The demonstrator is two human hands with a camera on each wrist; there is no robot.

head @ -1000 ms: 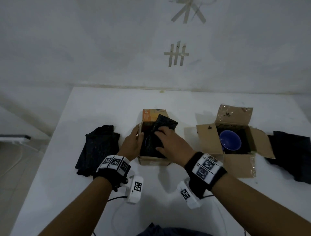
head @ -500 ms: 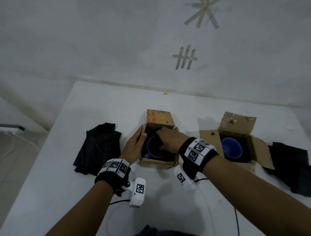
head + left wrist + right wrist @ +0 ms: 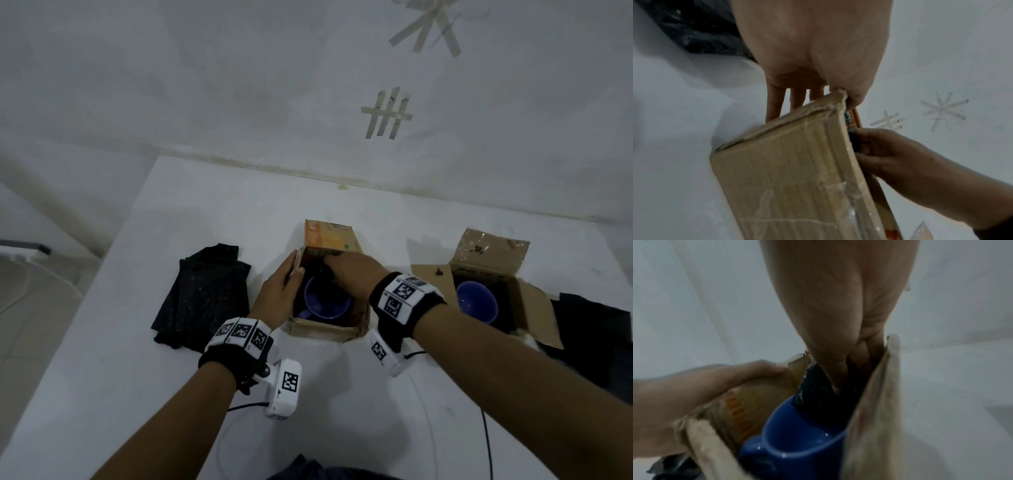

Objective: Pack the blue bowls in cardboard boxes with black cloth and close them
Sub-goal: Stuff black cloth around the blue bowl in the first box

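Observation:
A small cardboard box (image 3: 322,330) stands mid-table with a blue bowl (image 3: 325,303) inside. My left hand (image 3: 296,270) grips its left wall, thumb inside and fingers outside; the left wrist view shows that hand (image 3: 818,100) on the box's top corner (image 3: 789,170). My right hand (image 3: 329,265) reaches into the far side of the box. In the right wrist view it (image 3: 851,378) pinches a black cloth (image 3: 816,394) and presses it down between the bowl (image 3: 797,443) and the far wall. A second open box (image 3: 534,308) to the right holds another blue bowl (image 3: 476,303) on black cloth.
A pile of black cloth (image 3: 205,294) lies left of the centre box. More black cloth (image 3: 596,339) lies at the right table edge. The white table (image 3: 137,394) meets the wall behind, and its left edge drops to the floor. Cables trail near my wrists.
The black cloth that covered the centre box's opening has been pushed down at its far side, uncovering the bowl. My right hand moved deeper into the box. My left hand stayed on the wall.

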